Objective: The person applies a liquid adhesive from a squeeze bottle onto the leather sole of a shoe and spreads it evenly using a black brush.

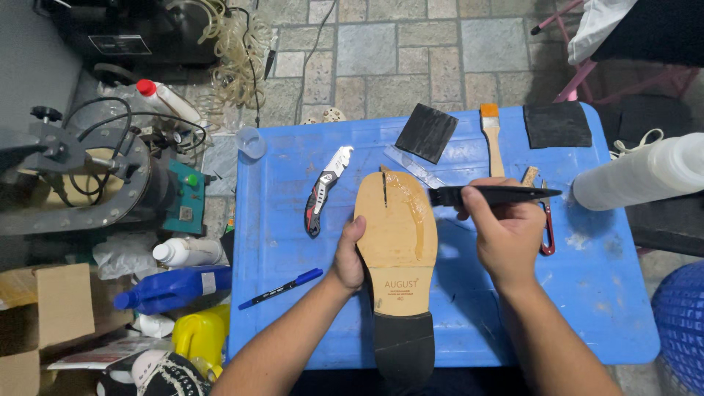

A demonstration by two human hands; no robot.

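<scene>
A shoe lies sole up on the blue table: a tan leather sole with a black heel and a shiny wet streak along its right edge. My left hand grips the sole's left edge and steadies it. My right hand holds a black brush level, its tip touching the sole's upper right edge.
On the table lie a folding utility knife, a blue marker, two black rubber pieces, a wooden-handled brush, a clear ruler and red-handled scissors. A white bottle lies at right. Machines, bottles and a cardboard box crowd the left.
</scene>
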